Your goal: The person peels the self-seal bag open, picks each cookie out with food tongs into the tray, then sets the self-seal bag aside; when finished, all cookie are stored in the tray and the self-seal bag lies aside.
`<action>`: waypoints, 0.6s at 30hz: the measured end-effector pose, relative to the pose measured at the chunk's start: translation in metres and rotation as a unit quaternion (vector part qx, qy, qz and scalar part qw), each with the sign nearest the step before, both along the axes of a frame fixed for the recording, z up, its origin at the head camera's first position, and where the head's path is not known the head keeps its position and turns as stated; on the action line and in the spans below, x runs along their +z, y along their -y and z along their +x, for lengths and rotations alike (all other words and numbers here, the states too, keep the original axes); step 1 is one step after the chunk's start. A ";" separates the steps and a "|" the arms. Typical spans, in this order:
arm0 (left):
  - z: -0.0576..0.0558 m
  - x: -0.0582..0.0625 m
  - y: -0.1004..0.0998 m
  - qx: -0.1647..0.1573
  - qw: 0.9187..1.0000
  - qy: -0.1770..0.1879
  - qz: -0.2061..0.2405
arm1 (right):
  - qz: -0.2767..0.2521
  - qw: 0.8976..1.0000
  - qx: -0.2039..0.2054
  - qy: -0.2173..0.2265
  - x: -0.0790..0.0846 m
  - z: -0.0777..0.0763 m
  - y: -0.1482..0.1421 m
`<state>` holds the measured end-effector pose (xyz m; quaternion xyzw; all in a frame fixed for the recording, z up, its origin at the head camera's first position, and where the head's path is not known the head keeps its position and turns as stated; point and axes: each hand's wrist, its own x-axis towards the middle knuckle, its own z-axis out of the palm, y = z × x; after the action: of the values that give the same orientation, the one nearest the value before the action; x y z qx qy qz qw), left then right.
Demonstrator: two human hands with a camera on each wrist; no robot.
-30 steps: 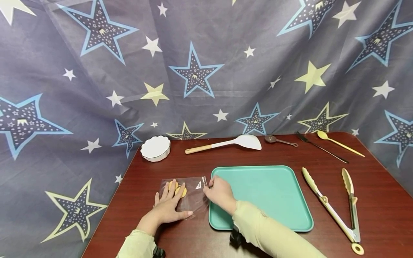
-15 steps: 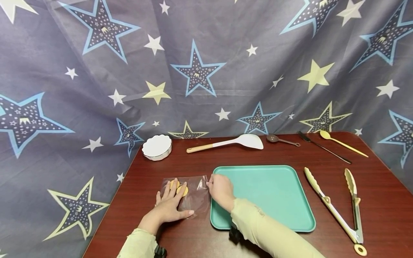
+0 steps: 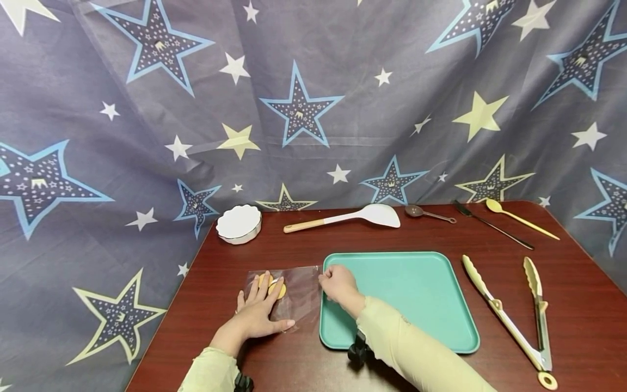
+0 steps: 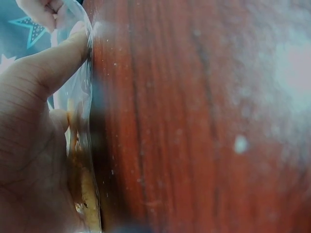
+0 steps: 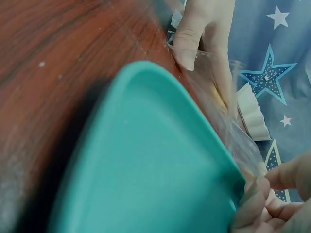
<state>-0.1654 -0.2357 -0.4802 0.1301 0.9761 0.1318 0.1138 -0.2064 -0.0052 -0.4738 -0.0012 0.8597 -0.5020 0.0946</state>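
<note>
On the table lies a clear plastic bag [image 3: 302,291] with round yellow biscuits [image 3: 277,290] inside. My left hand [image 3: 258,316] rests flat on the bag, fingers spread over the biscuits and partly hiding them. At the bag's right end, my right hand [image 3: 339,284] pinches the edge of the plastic, above the left rim of the green tray [image 3: 401,299]. In the right wrist view, thumb and forefinger of the right hand [image 5: 272,199] hold the stretched plastic. The left wrist view shows the left thumb on the bag [image 4: 82,111], with yellow pieces inside it.
A white fluted dish [image 3: 238,224] stands at the back left. Along the back lie a white spatula [image 3: 377,215], a brown measuring spoon [image 3: 414,211], a thin black-ended tool [image 3: 492,224] and a yellow spoon [image 3: 495,206]. Spread tongs [image 3: 514,332] lie right of the tray.
My right hand has shifted slightly right, and the pinched end of the bag is drawn out farther toward the tray. The left hand stays on the biscuits.
</note>
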 end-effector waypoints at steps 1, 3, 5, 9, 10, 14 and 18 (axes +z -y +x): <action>0.000 0.000 0.001 -0.001 1.000 0.001 0.005 | 0.001 1.000 0.001 0.001 0.000 0.000 0.000; 0.000 0.000 0.002 -0.003 1.000 0.001 0.021 | 0.004 1.000 0.002 0.001 0.000 0.001 -0.001; 0.000 0.001 0.003 -0.004 0.999 0.004 0.032 | 0.004 1.000 0.006 0.001 -0.001 0.001 -0.002; 0.000 0.001 0.006 0.000 0.999 0.003 0.052 | 0.003 1.000 0.028 -0.005 -0.002 0.003 -0.005; 0.000 0.001 0.006 0.002 0.998 0.003 0.055 | 0.002 0.999 0.034 -0.007 -0.002 0.003 -0.006; 0.001 0.000 0.009 0.007 0.997 -0.017 0.074 | 0.012 0.998 0.050 -0.022 -0.002 0.006 -0.009; 0.001 -0.001 0.010 0.001 0.995 -0.060 0.077 | 0.043 0.996 0.054 -0.053 -0.002 0.008 -0.009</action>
<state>-0.1641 -0.2460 -0.4808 0.1447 0.9684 0.1983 0.0446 -0.1988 0.0042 -0.4758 -0.0701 0.8829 -0.4581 0.0761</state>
